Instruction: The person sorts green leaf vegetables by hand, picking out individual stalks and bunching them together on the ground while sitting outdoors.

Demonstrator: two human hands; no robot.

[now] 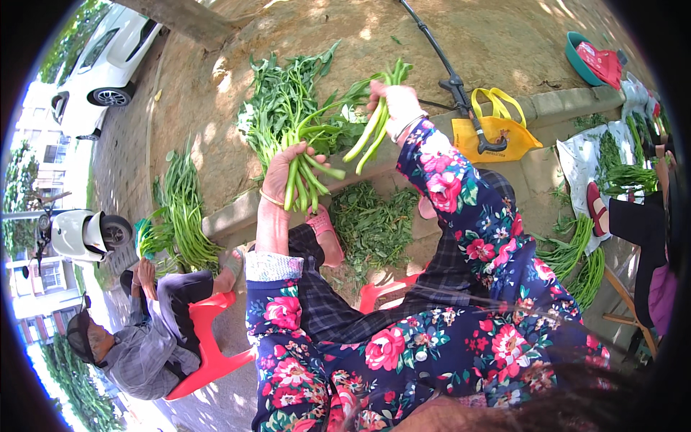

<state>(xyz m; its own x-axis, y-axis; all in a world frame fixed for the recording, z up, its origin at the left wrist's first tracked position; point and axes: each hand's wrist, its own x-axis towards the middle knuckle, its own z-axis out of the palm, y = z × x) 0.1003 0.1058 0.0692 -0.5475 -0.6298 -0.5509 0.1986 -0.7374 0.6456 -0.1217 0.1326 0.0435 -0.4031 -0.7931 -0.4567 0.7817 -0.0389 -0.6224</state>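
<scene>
My left hand [279, 171] is closed around a thick bunch of leafy greens [286, 100] that looks like water spinach. Their cut stem ends point toward me, and the leaves spread out over the kerb and the soil. To the right and a little farther off, my right hand [398, 103] grips a few long green stems [372, 135]. Some of their leafy part reaches left toward the bunch. Below both hands, a heap of loose leaves [372, 229] lies on the paving between my feet, near a pink sandal [326, 235].
A black walking stick [459, 89] rests against a yellow bag [494, 137] on the kerb [561, 105]. At left, a person [146, 340] sits on a red plastic stool [213, 351] by more greens [186, 216]. Another person's leg [637, 216] is at right, beside bundled stems [588, 270].
</scene>
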